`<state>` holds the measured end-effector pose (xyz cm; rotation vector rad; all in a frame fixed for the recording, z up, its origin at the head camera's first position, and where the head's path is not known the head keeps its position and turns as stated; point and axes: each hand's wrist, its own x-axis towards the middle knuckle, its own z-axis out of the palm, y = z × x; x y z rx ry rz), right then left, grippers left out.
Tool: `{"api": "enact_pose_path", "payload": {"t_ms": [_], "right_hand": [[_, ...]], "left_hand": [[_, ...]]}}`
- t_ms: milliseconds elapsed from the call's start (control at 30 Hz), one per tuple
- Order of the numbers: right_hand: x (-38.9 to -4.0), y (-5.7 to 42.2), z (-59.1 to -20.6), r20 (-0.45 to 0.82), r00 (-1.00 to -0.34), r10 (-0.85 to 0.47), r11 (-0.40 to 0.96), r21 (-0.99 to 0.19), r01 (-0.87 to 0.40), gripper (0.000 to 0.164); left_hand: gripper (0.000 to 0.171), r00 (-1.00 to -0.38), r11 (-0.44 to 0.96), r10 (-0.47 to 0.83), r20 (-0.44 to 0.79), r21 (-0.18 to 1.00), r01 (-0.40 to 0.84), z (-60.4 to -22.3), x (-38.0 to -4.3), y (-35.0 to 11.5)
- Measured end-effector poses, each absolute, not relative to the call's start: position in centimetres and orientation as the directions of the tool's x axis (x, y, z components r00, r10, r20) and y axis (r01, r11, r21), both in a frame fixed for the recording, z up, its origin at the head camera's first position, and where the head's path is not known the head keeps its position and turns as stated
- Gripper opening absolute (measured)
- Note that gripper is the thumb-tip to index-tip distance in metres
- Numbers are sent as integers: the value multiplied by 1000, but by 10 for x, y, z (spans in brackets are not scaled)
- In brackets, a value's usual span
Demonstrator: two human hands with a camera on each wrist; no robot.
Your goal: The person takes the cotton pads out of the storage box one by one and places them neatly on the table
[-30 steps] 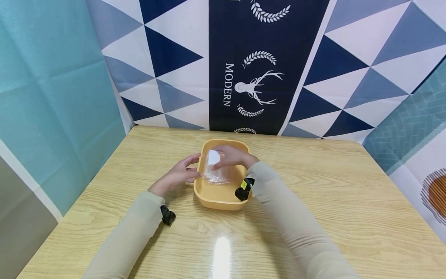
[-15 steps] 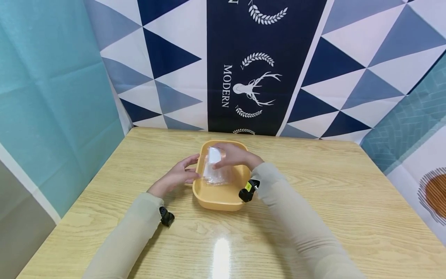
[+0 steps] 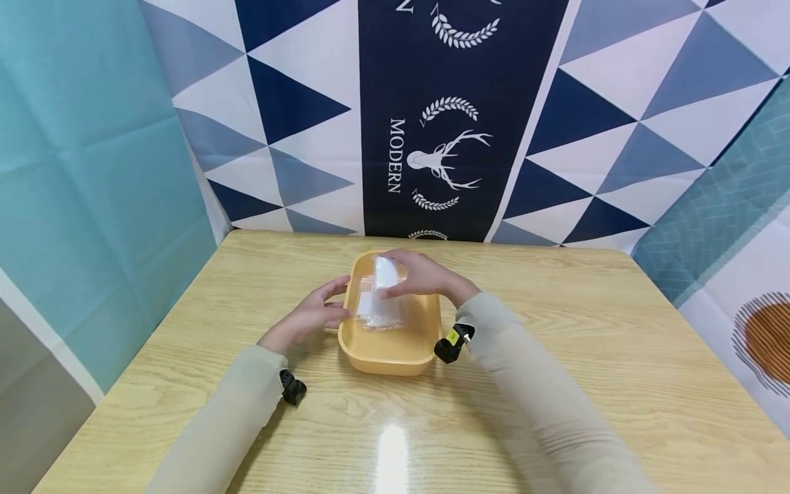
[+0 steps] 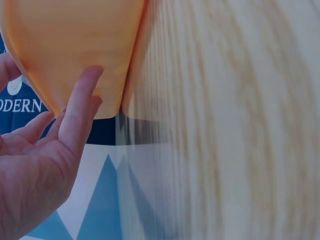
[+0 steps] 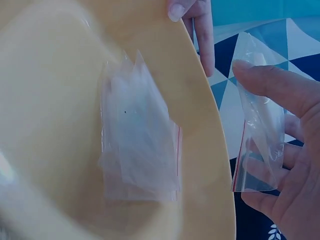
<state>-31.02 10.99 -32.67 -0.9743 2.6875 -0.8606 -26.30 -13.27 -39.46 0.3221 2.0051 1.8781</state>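
Pinching a clear zip-lock bag between thumb and fingers, the right hand hovers over a yellow tub near the tabletop's far edge; the left hand, fingers parted, touches the tub. Probably light, limp and slippery, the bag is best taken by its seal.

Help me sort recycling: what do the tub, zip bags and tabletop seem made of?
Light-orange tub: probably plastic, smooth and semi-gloss, with evenly rounded corners.
Zip bags: likely plastic film, thin, glossy, see-through and creased.
Tabletop: wood or wood-look laminate, glossy; grain and glare can't settle which.
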Motion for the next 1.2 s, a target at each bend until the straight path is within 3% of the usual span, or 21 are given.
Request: {"api": "enact_pose_path", "payload": {"t_ms": [1200], "right_hand": [[-291, 191, -321, 144, -856, -496, 657, -582, -479, 81]], "left_hand": [[80, -905, 81, 411, -109, 993, -83, -394, -261, -132]]}}
